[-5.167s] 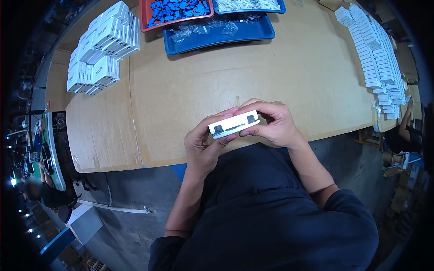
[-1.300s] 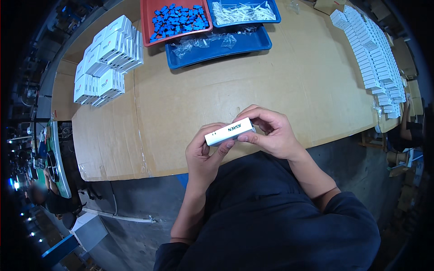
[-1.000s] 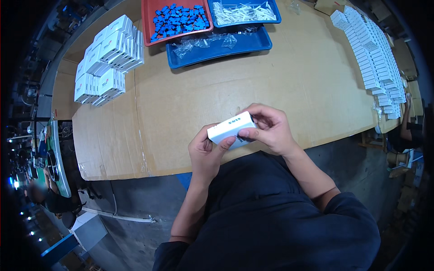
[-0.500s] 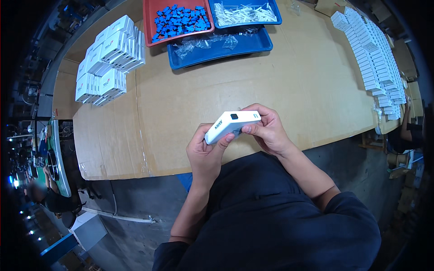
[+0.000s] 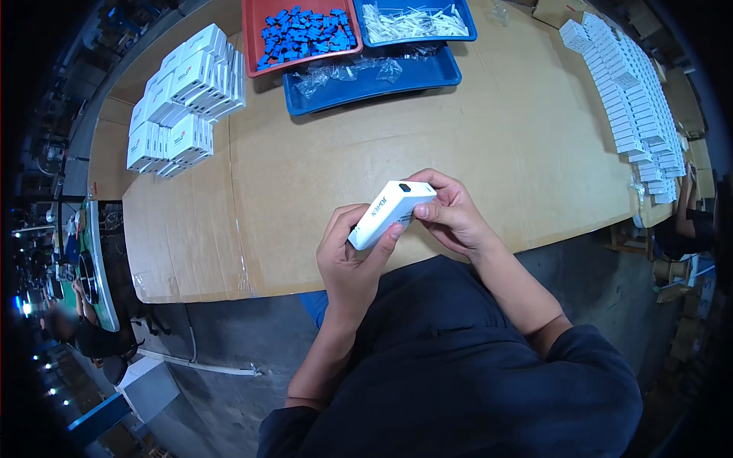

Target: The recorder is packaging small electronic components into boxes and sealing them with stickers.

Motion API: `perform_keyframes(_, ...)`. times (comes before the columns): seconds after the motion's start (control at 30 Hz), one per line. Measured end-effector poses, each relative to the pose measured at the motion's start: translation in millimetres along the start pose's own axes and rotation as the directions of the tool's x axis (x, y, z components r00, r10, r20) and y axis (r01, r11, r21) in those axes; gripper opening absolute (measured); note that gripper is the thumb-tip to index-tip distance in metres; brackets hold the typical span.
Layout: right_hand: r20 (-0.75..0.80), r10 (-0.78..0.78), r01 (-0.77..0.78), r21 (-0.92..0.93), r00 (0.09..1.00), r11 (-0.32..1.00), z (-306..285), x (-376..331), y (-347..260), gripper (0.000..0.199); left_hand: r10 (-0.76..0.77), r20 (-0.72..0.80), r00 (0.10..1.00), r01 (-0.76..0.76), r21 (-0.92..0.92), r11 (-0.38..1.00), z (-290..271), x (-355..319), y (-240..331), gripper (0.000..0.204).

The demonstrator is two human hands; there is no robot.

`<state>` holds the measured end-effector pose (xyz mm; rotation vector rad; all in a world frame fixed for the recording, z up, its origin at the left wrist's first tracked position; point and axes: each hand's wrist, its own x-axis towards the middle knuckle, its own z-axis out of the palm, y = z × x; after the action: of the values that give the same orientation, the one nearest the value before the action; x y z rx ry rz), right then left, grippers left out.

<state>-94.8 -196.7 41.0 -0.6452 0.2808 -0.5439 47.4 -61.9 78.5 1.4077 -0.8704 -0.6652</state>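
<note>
Between my two hands, above the near part of the table, is a small white box (image 5: pixel 388 212) with dark print on one side and a small black square at its upper end. My left hand (image 5: pixel 347 252) grips its lower left end, thumb on the face toward me. My right hand (image 5: pixel 452 215) pinches the upper right end, thumb in front and fingers behind. The box is tilted, its left end lower. What lies on its underside is hidden.
On the cardboard-covered table (image 5: pixel 321 168), stacks of white boxes (image 5: pixel 179 99) stand left. Ahead are a red tray (image 5: pixel 252 46) of blue pieces, a blue tray (image 5: pixel 467 34) of white sticks, and a blue tray (image 5: pixel 366 99) with clear plastic. Rows of white boxes (image 5: pixel 630 91) line the right.
The white box has turned in my hands, so its printed side shows more and its end with the black square shows less. Both hands still hold it.
</note>
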Motion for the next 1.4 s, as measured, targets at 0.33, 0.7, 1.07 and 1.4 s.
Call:
perform_keyframes(0.33,0.024,-0.098,0.096,0.084,0.995,0.992,-12.2,-2.2,12.2,0.029,-0.07,0.07,0.995,0.075,-0.071,0.995,-1.1,-1.2,-8.3,0.025)
perform_keyframes(0.7,-0.014,-0.006,0.006,0.04,1.0,0.999,-12.4,0.0,7.1,0.032,0.047,0.041,0.998,-0.049,0.047,0.998,1.8,3.6,0.7,0.034)
perform_keyframes(1.07,-0.048,-0.065,0.04,-0.402,0.997,0.915,22.6,-5.0,-9.3,0.041,-0.169,0.035,0.985,0.168,-0.402,0.9,-6.7,7.1,-15.0,0.035)
perform_keyframes(1.4,-0.123,0.029,-0.085,-0.476,0.992,0.875,11.0,-3.7,-20.5,0.034,-0.121,0.094,0.988,0.149,-0.387,0.91,-7.1,4.1,-21.4,0.031)
